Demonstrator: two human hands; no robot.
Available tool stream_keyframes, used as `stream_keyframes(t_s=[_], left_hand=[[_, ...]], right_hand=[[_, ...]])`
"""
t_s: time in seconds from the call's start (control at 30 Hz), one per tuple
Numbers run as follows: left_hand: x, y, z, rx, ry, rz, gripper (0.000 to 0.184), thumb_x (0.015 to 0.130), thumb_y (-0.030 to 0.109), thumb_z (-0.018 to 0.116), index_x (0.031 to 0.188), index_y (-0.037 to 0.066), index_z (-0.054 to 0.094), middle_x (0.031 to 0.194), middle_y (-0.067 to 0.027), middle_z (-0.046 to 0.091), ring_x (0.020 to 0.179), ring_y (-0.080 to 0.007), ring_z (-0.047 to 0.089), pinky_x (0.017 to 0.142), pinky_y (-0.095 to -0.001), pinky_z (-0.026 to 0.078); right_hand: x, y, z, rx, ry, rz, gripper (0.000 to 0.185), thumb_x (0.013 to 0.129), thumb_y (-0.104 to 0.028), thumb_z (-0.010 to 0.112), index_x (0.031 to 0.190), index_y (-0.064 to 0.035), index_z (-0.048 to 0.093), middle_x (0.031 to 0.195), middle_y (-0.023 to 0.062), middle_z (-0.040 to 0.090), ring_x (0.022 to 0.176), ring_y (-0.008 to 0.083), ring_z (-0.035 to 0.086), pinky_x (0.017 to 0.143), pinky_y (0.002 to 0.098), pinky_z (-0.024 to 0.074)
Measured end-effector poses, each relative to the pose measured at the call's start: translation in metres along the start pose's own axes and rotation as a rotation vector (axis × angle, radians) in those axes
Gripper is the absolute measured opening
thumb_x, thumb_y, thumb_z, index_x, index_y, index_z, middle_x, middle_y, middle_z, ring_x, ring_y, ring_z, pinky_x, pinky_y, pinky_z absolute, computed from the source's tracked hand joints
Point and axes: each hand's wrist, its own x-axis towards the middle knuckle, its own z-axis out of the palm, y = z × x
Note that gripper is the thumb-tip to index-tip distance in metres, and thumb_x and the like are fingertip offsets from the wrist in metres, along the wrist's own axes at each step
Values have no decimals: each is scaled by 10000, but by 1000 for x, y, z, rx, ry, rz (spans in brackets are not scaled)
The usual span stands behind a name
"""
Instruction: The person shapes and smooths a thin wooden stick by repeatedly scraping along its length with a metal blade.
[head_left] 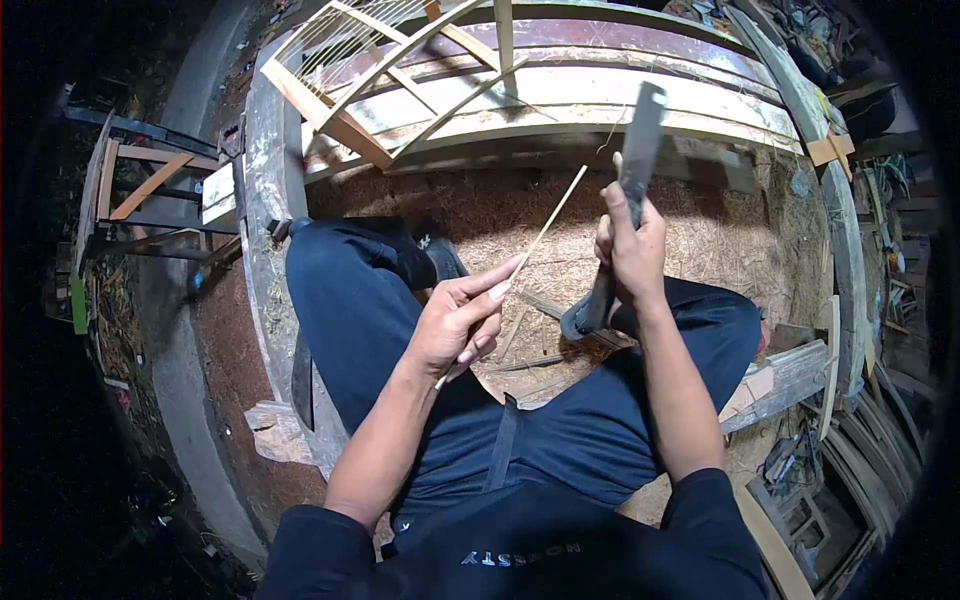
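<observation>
A thin, pale wooden stick [553, 218] slants up and to the right from my left hand [460, 325]. My thumb and fingers are closed round it, and its lower end shows below the palm. My right hand [632, 240] grips the handle of a broad-bladed knife [645, 130], a machete by its look. The dark blade points up and has a squared end; it is slightly blurred. The stick's tip and the blade are apart. Part of the handle shows below my right fist.
A wooden frame with thin slats [385, 70] rests on the plank bench [570, 95] ahead. Wood shavings [700, 225] and loose strips cover the ground between my legs. Weathered beams [277, 190] stand at left and right. Scrap wood [870, 460] lies at the lower right.
</observation>
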Motion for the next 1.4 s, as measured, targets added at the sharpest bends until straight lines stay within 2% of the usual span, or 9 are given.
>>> stream_keyframes(t_s=[0.47,0.67,0.83,0.93,0.97,1.1,1.2,1.3,1.4], left_hand=[[5,0,8,222,-76,-64,441,1076,156,543,1497,27,525,557,49,484,378,-18,336,368,-190,297],[7,-4,3,304,-88,-82,418,1075,115,548,1485,37,546,643,58,495,476,-13,366,434,-179,304],[10,-10,-1,225,-32,-22,413,1064,142,571,1456,11,569,625,57,475,490,-10,369,431,-175,299],[10,-7,-1,185,20,4,408,1063,129,566,1449,-1,568,623,50,475,484,-11,366,426,-174,297],[9,-6,-1,172,22,7,407,1063,123,563,1449,-6,565,622,45,480,476,-12,366,422,-175,298],[11,-10,-7,110,25,46,439,1062,120,560,1481,-8,524,616,31,504,430,-17,362,398,-173,295],[11,-8,-5,17,77,88,378,1059,126,564,1400,-35,578,610,16,526,383,-26,353,369,-177,289],[14,-8,-8,-66,210,105,122,1039,77,541,1044,11,643,631,-9,545,362,-42,359,345,-195,289],[10,-11,-13,-173,239,138,166,1002,9,512,859,77,559,617,-10,505,355,-63,368,340,-218,291]], right_hand=[[-6,-7,8,215,-103,78,572,969,-154,747,1461,22,515,887,82,735,505,35,507,452,204,406],[7,-7,-3,195,150,-55,519,976,-93,721,1462,-45,543,851,80,715,503,37,506,453,214,410],[2,-7,-6,-65,73,-164,462,1070,-354,603,1384,-15,618,841,-1,555,550,28,463,478,232,394],[0,2,0,-406,-2,-431,532,1110,-415,471,1382,17,620,1036,73,474,683,86,505,552,253,436],[-8,3,1,-351,-86,-308,535,1119,-409,440,1424,1,599,1034,87,496,739,140,530,652,285,474],[-18,1,17,-483,-96,-473,390,999,-183,683,1374,-79,674,973,135,647,853,206,642,756,349,520],[-36,6,28,-561,-225,-498,438,958,-156,725,1389,-106,664,955,145,682,843,233,668,743,369,546],[-59,16,41,-515,-340,-521,469,940,-142,728,1403,-180,662,957,169,690,786,283,700,687,401,562],[-75,21,45,-525,-369,-527,468,930,-139,724,1393,-185,669,943,178,682,759,320,699,669,412,564]])
